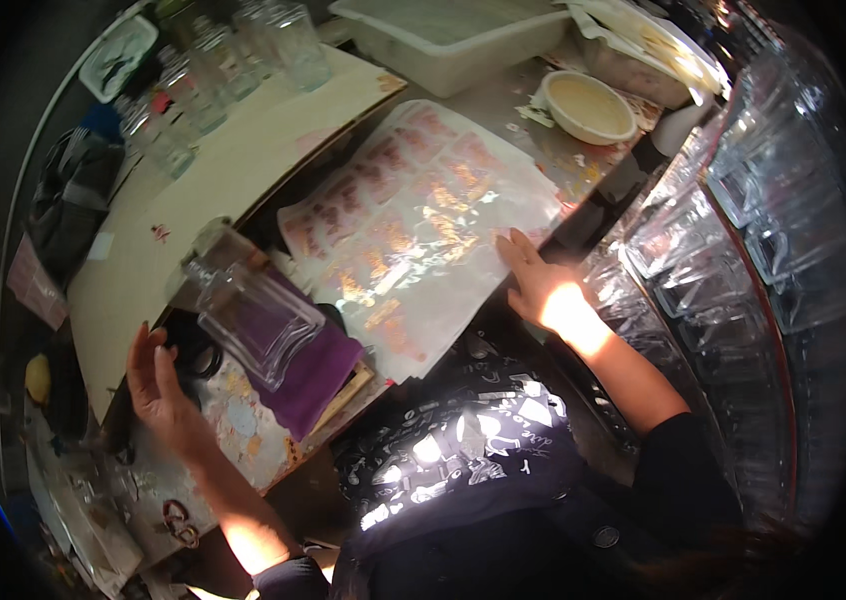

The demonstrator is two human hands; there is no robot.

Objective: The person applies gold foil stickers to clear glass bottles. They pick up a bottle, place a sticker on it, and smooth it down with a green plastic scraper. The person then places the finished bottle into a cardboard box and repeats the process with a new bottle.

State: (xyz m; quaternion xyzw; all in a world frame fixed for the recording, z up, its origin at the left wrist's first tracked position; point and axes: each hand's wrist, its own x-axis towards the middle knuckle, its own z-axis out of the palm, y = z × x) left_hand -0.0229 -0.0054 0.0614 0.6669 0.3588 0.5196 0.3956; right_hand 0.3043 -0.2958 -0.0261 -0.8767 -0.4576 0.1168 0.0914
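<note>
My right hand (546,288) has its fingers stretched out, their tips at the right edge of a pale translucent sheet (513,195). Rows of pink and gold shiny prints cover much of this sheet. To the left, my left hand (165,400) is raised with its fingers extended, holding nothing. Beside it a clear square glass bottle (261,318) lies tilted over a folded purple cloth (318,390). A gap separates the left fingers from the bottle.
Several clear bottles (293,50) stand on a cream board (253,140) at the far left. A white tub (453,55) and a round bowl (591,107) sit at the back. Stacked clear glassware (693,260) lines the right side. Scissors (180,522) lie near the lower left.
</note>
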